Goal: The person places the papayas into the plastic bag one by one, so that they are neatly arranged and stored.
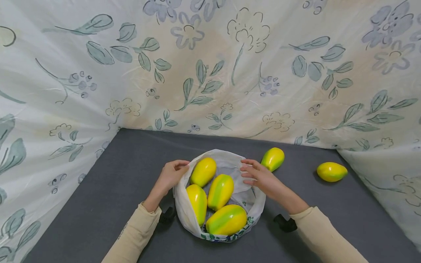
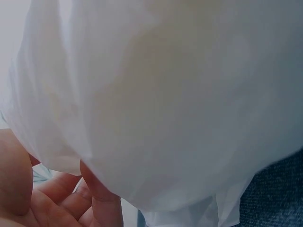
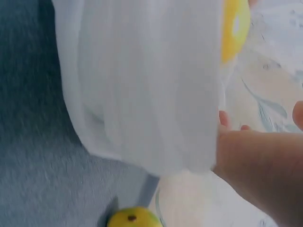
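A white cloth bag (image 1: 253,204) with a leafy printed front stands with its mouth up, holding several glossy yellow papayas (image 1: 220,191) with green streaks. My left hand (image 1: 171,174) pinches the bag's left rim between thumb and fingers. In the left wrist view, the bag's pale side (image 2: 180,109) fills most of the picture, with the left fingers (image 2: 100,201) at its lower edge. Over the right rim reaches my right hand (image 1: 261,180), its fingers spread and loosely bent at the bag's inner side. The right wrist view shows the bag (image 3: 147,90) covering part of that hand.
Just behind the right hand lies one papaya (image 1: 273,159), partly covered by it. Another papaya (image 1: 332,172) rests farther right on the dark grey table (image 1: 108,204). A floral curtain (image 1: 210,73) closes off the back and both sides.
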{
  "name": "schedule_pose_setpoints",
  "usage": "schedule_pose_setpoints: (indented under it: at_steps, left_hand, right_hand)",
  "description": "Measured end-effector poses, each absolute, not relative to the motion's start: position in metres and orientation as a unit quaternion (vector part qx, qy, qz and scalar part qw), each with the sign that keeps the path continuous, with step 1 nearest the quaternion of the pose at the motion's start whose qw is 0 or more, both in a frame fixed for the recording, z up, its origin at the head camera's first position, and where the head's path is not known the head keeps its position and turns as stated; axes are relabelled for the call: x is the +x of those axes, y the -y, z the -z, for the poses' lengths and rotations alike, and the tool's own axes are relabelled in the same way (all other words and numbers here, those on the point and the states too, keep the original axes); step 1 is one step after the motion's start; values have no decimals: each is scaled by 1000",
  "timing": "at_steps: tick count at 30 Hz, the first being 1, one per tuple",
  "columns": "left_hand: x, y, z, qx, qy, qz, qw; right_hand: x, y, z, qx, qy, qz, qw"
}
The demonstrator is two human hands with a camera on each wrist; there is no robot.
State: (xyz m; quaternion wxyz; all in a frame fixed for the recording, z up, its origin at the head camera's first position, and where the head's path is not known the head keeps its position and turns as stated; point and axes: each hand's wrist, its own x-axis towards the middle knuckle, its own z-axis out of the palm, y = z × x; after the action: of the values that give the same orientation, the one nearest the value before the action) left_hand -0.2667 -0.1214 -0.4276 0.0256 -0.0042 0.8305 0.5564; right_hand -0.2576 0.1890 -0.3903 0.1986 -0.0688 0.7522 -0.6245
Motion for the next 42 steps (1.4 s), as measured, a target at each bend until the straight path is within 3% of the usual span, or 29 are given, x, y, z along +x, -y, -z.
schedule_pose_setpoints:
  at_steps: [30,42]
  left_hand:
    - [-264,120,429,0,-825,-565,22]
    - [-263,119,428,-3,-827,-561,22]
  right_hand:
    - [-274,-250,375,22,-654,752,84]
    - [-279,-271,374,122,-604,787,45]
